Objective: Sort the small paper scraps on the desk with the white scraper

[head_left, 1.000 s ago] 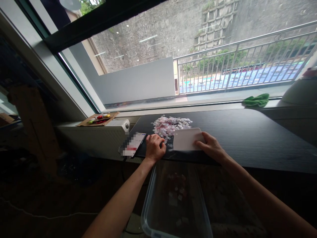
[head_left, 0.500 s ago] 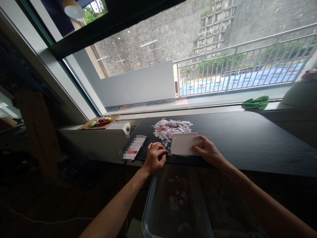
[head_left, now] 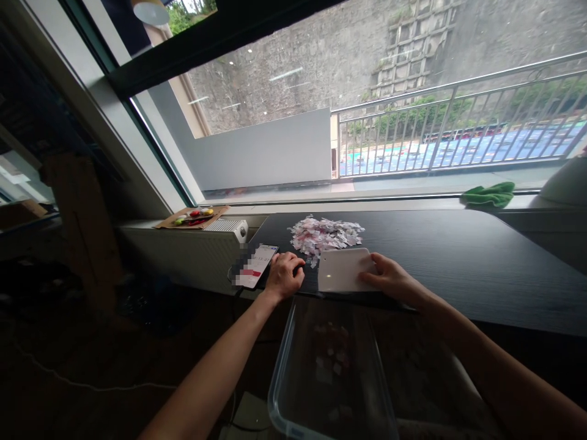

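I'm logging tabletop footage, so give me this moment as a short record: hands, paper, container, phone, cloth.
Left hand: over the near edge of the dark table, fingers curled; anything held is hard to tell
Right hand: grips the right end of a flat white panel
Paper scraps: loose pile on the table, beyond the panel
Clear bin: below the table's near edge, with a few pale pieces visible
Phone: left of the left hand, screen partly pixelated
Green cloth: on the windowsill
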`<state>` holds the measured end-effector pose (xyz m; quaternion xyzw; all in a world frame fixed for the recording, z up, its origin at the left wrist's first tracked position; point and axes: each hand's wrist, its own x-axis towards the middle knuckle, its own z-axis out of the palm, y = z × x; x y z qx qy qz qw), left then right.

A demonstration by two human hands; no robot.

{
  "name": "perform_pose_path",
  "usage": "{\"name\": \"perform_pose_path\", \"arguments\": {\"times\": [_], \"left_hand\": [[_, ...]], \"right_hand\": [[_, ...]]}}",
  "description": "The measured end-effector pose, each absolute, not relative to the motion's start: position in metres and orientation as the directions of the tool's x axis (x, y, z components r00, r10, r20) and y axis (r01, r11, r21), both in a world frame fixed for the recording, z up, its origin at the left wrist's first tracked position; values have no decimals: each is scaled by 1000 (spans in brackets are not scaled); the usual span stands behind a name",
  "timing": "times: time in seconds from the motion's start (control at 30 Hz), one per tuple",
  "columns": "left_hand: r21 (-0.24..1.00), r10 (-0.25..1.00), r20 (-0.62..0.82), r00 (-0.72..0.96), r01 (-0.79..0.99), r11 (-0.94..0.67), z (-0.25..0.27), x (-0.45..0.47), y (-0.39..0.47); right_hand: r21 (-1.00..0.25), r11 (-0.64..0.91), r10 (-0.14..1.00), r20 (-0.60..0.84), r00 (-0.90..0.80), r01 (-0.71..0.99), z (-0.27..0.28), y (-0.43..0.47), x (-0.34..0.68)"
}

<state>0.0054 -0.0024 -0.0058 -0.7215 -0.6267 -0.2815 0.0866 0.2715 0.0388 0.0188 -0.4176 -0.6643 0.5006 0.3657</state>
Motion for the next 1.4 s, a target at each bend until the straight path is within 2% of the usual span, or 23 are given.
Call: {"name": "perform_pose_path", "arguments": {"times": [0.07,0.23,0.5,0.67,0.77,0.93,1.0,1.13,1.27,1.4], "left_hand": [[230,860,508,42,956,-182,-4,7,-4],[228,858,513,22,960,-161,-2,9,-6],[235,853,522,20,958,-166,-3,10,-6],[237,859,511,38,954,-183,-1,8,-5],[250,875,483,33,953,-174,1,9,-4],[266,892,450,36,948,-172,-2,11,-3],[257,882,467,65,944,-206,-5,12,-4],[236,856,508,99,939,-249,-6,12,-6],[240,850,522,75,943,-230,-5,14,-8],[232,845,526,90,941,-245,-4,15,-9]], "right_hand": [[-974,146,915,67,-397,173,16,39,277],[-976,126,948,66,-310,177,11,43,285],[-987,71,927,12,-374,145,12,37,287],[-977,145,962,104,-251,153,17,49,285],[-970,168,974,135,-183,178,17,58,277],[-961,180,963,128,-239,212,17,60,266],[-952,205,965,157,-212,227,18,62,261],[-870,313,949,271,-160,381,18,72,247],[-796,335,942,284,-179,503,20,74,250],[-840,314,948,247,-203,442,25,66,270]]}}
